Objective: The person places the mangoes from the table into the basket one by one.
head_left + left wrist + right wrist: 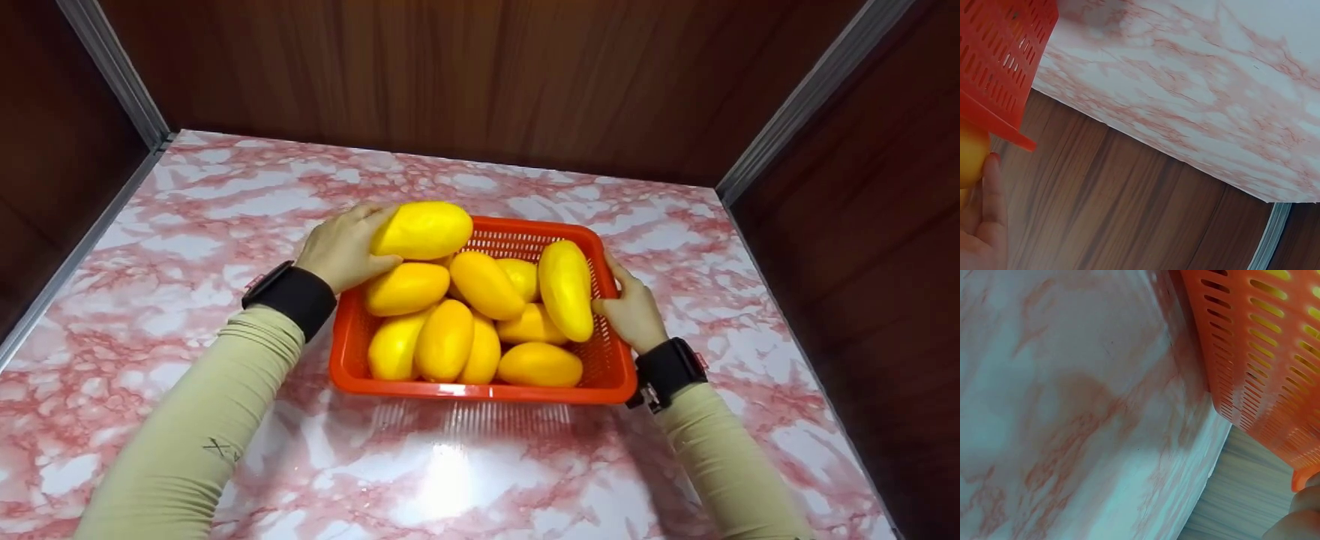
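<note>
A red plastic basket [484,391] with slotted walls holds several yellow-orange mangoes [444,341]. My left hand [341,249] grips a bright yellow mango [427,231] at the basket's back left corner, its fingers behind the fruit and its thumb in front. In the left wrist view a fingertip [992,169] lies against the orange-yellow fruit [971,154] just beside the rim. My right hand [636,311] grips the basket's right rim, thumb on the inside and fingers outside. Close to that thumb, a long yellow mango [566,291] leans along the right wall.
The basket is over a pink-and-white marbled tabletop [450,487]. Dark wood-grain panels [450,75] stand behind it and at both sides, with metal strips [810,97] at the corners. The right wrist view shows the basket's slotted side [1264,365] above the marbled surface.
</note>
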`<state>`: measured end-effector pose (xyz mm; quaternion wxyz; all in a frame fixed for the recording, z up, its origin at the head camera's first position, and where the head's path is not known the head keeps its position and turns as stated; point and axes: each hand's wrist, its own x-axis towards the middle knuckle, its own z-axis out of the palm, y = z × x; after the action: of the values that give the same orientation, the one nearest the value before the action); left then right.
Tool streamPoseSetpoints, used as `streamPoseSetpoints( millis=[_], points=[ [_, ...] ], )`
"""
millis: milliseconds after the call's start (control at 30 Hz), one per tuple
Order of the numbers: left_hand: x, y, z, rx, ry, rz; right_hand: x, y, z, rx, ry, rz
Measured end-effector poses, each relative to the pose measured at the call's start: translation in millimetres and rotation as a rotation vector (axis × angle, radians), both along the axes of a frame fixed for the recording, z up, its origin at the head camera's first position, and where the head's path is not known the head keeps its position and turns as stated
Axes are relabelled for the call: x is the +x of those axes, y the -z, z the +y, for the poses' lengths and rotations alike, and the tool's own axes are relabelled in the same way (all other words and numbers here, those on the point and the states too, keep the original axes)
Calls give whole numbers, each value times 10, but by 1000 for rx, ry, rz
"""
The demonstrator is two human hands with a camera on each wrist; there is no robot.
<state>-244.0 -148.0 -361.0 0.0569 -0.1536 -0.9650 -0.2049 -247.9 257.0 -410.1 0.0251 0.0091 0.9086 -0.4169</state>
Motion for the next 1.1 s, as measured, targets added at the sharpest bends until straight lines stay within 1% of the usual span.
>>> streamPoseSetpoints(
  millis=[233,400,567,667,800,900,1100],
  points=[
    [-2,-26,16,-9,22,-66,-9,-1,2,-3,-2,-4],
    [0,-12,19,4,40,-126,-5,6,1,16,-2,5],
    [-2,22,-9,27,84,-111,1,1,-2,24,-3,10],
    [0,28,-22,40,94,-109,3,-17,-2,20,-9,8],
    [5,34,-31,66,78,-131,-4,-25,-1,24,-19,8],
    [8,43,-35,97,61,-129,-13,-16,3,13,-20,1],
    [3,54,-33,148,33,-118,-3,-20,58,-58,-20,-39]
  ],
)
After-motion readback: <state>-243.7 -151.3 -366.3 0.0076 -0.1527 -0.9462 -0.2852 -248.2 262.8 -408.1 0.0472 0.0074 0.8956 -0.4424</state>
